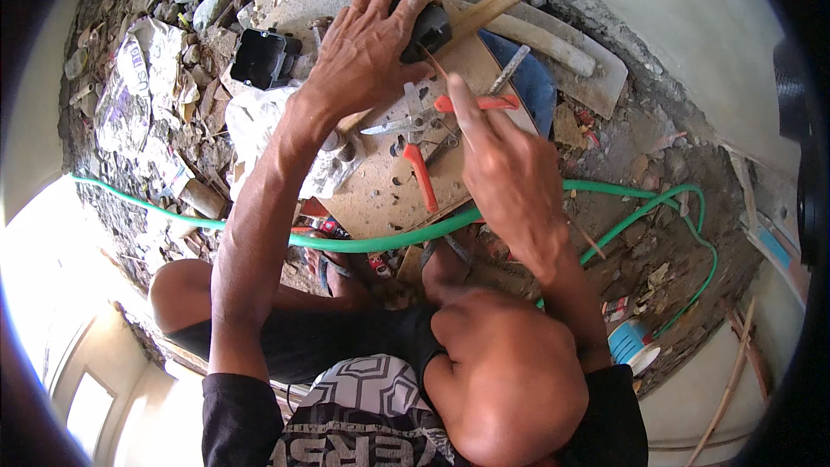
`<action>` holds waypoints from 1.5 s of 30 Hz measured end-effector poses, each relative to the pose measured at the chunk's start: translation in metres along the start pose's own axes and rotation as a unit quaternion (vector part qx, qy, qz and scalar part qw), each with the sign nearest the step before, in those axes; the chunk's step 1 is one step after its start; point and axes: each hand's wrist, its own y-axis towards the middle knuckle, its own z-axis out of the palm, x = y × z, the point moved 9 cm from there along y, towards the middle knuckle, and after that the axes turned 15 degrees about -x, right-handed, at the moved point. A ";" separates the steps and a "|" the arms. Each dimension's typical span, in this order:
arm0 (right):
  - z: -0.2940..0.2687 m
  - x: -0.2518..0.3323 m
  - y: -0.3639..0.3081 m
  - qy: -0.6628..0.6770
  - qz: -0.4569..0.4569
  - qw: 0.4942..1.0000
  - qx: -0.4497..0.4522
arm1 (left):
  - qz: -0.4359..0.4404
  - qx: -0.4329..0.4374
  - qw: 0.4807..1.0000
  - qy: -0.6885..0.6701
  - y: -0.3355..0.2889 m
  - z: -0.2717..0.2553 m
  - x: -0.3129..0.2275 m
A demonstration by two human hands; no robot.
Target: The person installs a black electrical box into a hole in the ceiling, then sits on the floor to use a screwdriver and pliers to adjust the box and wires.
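The person squats over a round board (380, 199) lying on the rubble-strewn floor (156, 147). The left hand (367, 47) is spread wide, fingers curved down over a small black box (430, 28) at the board's far edge, covering and gripping it from above. The right hand (506, 177) hovers above the board, loosely curled with the forefinger stretched out straight; a thin reddish wire (432, 60) runs from near that fingertip up toward the black box, though I cannot tell whether the fingers pinch it. Under that fingertip lie orange-handled pliers (424, 134), open on the board. A wooden-handled hammer (480, 13) rests just beyond the box. A second black box (261, 59) sits in the rubble to the left. A green hose (380, 242) crosses the floor at the near edge of the board.
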 end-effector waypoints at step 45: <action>0.013 -0.008 0.015 0.038 -0.006 0.999 -0.020 | 0.008 0.002 0.999 -0.036 0.006 -0.001 -0.011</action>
